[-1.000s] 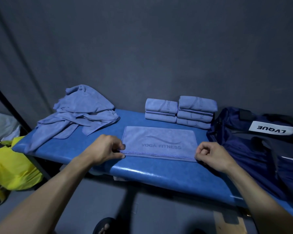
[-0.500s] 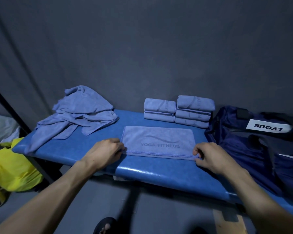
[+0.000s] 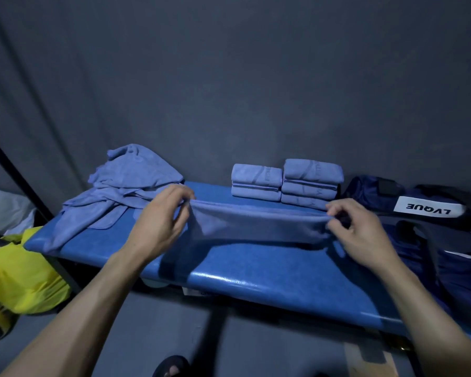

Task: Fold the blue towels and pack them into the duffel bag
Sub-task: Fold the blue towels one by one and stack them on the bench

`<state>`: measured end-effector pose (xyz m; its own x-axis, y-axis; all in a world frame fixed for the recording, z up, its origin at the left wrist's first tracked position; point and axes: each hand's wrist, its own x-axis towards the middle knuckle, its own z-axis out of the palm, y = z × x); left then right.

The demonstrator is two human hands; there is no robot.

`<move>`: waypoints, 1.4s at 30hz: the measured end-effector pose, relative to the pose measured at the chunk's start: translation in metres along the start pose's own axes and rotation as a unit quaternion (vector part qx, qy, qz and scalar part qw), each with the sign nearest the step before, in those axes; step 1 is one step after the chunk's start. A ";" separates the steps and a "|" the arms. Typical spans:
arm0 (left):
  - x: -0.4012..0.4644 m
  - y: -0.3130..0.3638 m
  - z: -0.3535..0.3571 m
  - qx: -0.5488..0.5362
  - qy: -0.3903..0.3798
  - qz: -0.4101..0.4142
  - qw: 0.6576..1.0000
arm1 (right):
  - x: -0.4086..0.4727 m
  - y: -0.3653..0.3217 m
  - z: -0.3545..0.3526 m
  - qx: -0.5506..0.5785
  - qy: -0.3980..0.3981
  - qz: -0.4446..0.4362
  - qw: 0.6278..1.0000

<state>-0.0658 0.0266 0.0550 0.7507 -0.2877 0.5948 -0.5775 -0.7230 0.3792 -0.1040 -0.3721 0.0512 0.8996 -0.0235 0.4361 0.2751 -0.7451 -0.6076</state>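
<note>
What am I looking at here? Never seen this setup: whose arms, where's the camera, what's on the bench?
There is no robot: a person wears one wide-angle camera on the head, looking down at their own bare arms. The left hand and right hand each pinch an end of a blue towel, lifting its near edge off the blue padded bench, apparently mid-fold. At the back stand two stacks of folded towels, two on the left and three on the right. An unfolded towel pile lies at the left. The dark duffel bag, marked with a white label, sits at the right. Something yellow lies below the bench's left end.
</note>
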 end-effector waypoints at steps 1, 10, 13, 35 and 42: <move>0.003 0.005 -0.007 -0.023 0.019 -0.019 0.999 | 0.001 -0.005 -0.006 0.048 0.002 0.019 0.999; 0.013 -0.010 -0.002 -0.099 -0.091 -0.120 0.984 | 0.013 -0.011 0.007 0.310 -0.018 0.229 0.923; 0.003 -0.037 0.032 -0.057 -0.174 -0.140 0.973 | 0.003 0.016 0.046 0.245 -0.100 0.312 0.913; 0.010 -0.064 0.074 0.051 -0.152 -0.113 0.980 | 0.023 0.039 0.066 0.005 -0.079 0.223 0.972; 0.010 -0.064 0.071 -0.078 -0.117 -0.254 0.957 | 0.025 0.037 0.071 0.037 -0.044 0.285 0.957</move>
<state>0.0010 0.0250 -0.0140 0.9880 -0.0700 0.1380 -0.1465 -0.7095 0.6893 -0.0470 -0.3527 -0.0076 0.9349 -0.3529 -0.0370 -0.2489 -0.5779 -0.7772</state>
